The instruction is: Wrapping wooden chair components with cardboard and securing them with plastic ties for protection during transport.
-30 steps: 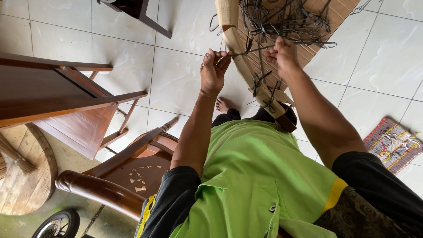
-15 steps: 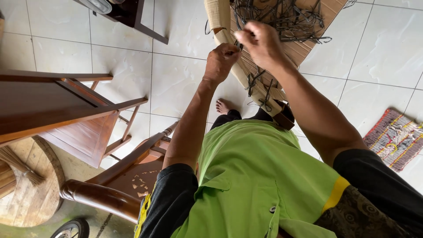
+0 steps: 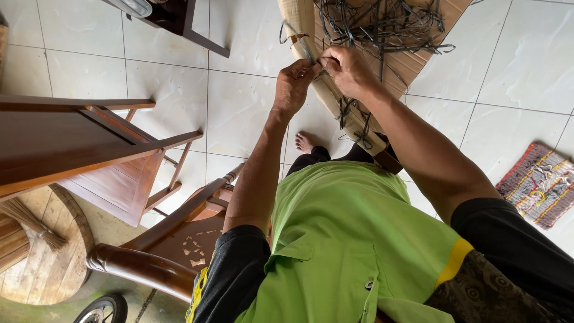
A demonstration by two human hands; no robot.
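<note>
My left hand [image 3: 295, 84] and my right hand [image 3: 347, 69] meet at the edge of a woven rattan panel [image 3: 412, 63] that leans up from my lap. Both pinch a thin dark weaving strand [image 3: 305, 48] at the panel's pale rim. A tangle of loose dark strands [image 3: 382, 24] lies across the panel's top. More dark strand ends [image 3: 353, 119] hang lower on its edge. My bare foot [image 3: 304, 142] rests on the white tiled floor below the hands.
A carved wooden chair [image 3: 161, 239] stands close at my left. A wooden table and chair frame [image 3: 89, 149] lie further left, over a round wooden slab [image 3: 48, 263]. A striped woven mat [image 3: 538, 182] is at right. A wheel [image 3: 101, 311] shows at the bottom.
Both hands have come together at the panel's rim and moved up it; earlier they were slightly apart, drawing the strand between them.
</note>
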